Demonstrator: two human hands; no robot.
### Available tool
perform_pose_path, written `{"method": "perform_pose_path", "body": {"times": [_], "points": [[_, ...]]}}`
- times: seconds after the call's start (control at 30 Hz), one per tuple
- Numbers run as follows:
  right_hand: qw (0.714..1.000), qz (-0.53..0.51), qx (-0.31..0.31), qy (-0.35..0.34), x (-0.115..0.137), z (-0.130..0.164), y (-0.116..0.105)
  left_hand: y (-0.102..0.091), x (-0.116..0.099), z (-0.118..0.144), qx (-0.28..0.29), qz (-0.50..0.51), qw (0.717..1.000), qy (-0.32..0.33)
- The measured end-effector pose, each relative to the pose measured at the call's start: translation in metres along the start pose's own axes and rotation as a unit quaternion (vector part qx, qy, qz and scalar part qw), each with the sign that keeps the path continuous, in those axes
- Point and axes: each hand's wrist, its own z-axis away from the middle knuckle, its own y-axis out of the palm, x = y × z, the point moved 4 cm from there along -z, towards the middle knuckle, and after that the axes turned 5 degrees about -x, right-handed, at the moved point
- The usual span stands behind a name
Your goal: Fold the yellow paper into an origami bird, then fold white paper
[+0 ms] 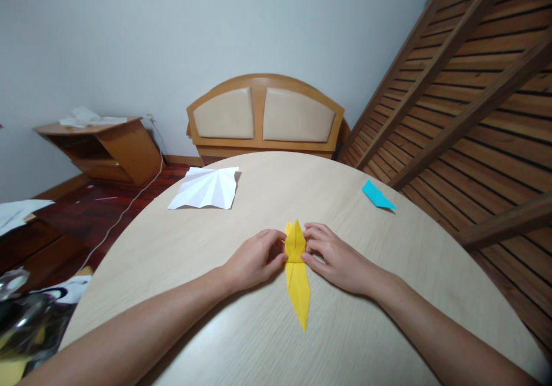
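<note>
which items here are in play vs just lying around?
In play: long yellow folded paper piece, pinched by left hand and right hand.
Lying about: creased white paper sheet, small teal folded paper, round pale wooden table under all three.

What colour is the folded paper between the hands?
Yellow: the folded paper shows best in the head view.
</note>
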Motion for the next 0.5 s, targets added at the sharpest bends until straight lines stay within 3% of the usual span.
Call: {"method": "perform_pose_path", "body": {"times": [0.13,0.5], "points": [[1.000,0.004,-0.019,0.008,-0.0020,0.0007,0.0029,0.0036,0.0040,0.0010,0.006,0.045,0.999,0.001],[0.998,-0.005,-0.065,0.015,-0.0016,-0.0035,0.0079,0.0013,-0.0003,0.0025,-0.010,0.003,0.999,0.047]]}}
